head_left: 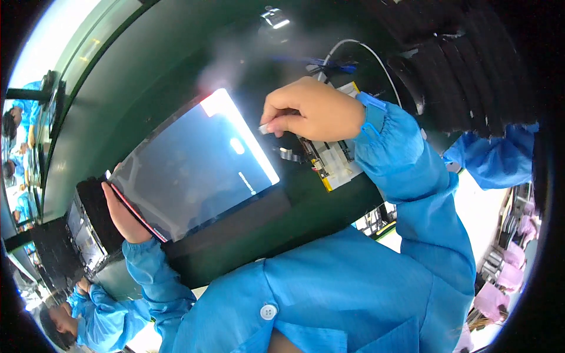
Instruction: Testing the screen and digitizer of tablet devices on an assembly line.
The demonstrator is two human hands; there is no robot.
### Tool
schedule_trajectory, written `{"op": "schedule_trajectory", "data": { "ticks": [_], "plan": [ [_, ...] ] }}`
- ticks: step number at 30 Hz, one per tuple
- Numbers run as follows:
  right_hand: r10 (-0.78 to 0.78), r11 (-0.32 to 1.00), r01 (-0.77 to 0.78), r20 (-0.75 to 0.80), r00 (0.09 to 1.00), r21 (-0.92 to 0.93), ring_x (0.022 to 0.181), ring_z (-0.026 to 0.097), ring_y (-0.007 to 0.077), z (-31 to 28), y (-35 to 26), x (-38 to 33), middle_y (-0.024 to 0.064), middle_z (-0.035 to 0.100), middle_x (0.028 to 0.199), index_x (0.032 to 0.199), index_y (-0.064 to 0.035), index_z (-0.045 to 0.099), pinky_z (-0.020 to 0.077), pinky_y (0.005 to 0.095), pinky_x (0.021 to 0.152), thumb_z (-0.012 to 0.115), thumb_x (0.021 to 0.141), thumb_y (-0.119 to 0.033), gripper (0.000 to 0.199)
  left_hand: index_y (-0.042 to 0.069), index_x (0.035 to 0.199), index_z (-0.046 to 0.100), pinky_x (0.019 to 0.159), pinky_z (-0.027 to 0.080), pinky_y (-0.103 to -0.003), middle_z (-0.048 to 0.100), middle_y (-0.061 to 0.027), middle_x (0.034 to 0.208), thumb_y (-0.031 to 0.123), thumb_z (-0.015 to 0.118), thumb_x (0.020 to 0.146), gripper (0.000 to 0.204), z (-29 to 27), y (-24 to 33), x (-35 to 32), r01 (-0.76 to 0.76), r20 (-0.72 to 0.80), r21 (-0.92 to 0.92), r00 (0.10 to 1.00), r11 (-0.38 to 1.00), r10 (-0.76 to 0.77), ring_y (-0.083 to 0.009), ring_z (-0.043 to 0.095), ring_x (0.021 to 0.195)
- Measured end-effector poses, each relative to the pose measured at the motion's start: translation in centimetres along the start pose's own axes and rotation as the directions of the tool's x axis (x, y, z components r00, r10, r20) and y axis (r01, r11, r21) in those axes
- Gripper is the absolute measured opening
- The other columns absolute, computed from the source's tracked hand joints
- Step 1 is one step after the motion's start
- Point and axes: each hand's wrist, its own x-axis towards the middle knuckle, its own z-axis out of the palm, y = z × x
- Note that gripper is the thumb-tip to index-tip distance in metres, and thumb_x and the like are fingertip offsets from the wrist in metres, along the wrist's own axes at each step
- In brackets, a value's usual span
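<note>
A blue jacket (353, 282) is worn near; the screen (188, 170) is held by left hand (125, 217), white tab (263, 129) pinched by right hand (315, 109).

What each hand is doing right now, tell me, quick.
Left hand: at the left edge of the lit screen; fingers mostly hidden, so open or closed cannot be told.
Right hand: closed, pinching a small whitish piece.

Left hand (122, 213) grips lit screen panel (188, 170) at its left edge, right hand (309, 109) pinches small white piece (264, 129), taped circuit board (336, 166) on green desk (318, 215).
</note>
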Motion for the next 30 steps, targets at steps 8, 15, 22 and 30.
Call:
{"op": "schedule_trajectory", "data": {
  "ticks": [8,15,22,30],
  "plan": [
    [-0.041,0.998,0.035,-0.131,0.991,-0.050,0.058,0.055,0.0155,1.5,0.1,-0.6,0.0054,0.055,0.066,0.093,-0.0071,0.055,0.0457,0.0286,0.056,0.065,0.075,-0.013,0.021,0.003,0.125,0.044,0.098,0.035,-0.039,0.050,-0.0111,0.124,0.042,0.029,0.096,0.051,0.5,0.1,-0.2,0.041,0.031,-0.070,0.999,0.997,-0.039,-0.0271,0.047,0.112],
    [0.073,0.989,-0.091,-0.145,0.987,-0.120,0.051,0.046,0.0112,1.8,-0.5,-0.3,0.0041,0.047,0.059,0.092,-0.0083,0.054,0.0389,0.0266,0.048,0.067,0.071,-0.012,0.025,0.004,0.124,0.045,0.097,0.037,-0.039,0.050,-0.0110,0.124,0.043,0.029,0.096,0.050,0.3,0.1,-0.2,0.099,0.127,-0.158,0.989,0.983,-0.079,-0.0268,0.048,0.112],
    [0.063,0.981,-0.090,-0.158,0.985,-0.172,0.050,0.041,0.0110,1.9,-0.4,-0.1,0.0032,0.045,0.057,0.092,-0.0089,0.055,0.0355,0.0263,0.047,0.068,0.069,-0.011,0.026,0.002,0.126,0.042,0.097,0.037,-0.040,0.050,-0.0133,0.124,0.042,0.027,0.096,0.053,0.5,0.2,-0.3,0.078,0.101,-0.131,0.993,0.988,-0.065,-0.0279,0.049,0.111],
    [-0.013,0.979,-0.016,-0.142,0.990,-0.204,0.053,0.043,0.0101,1.5,0.2,-0.2,0.0026,0.046,0.059,0.092,-0.0096,0.058,0.0402,0.0249,0.051,0.069,0.068,-0.012,0.026,0.002,0.127,0.041,0.098,0.036,-0.040,0.048,-0.0133,0.126,0.041,0.027,0.097,0.052,0.4,0.1,-0.2,0.101,0.160,-0.166,0.984,0.981,-0.075,-0.0277,0.047,0.114]
  ]
}}
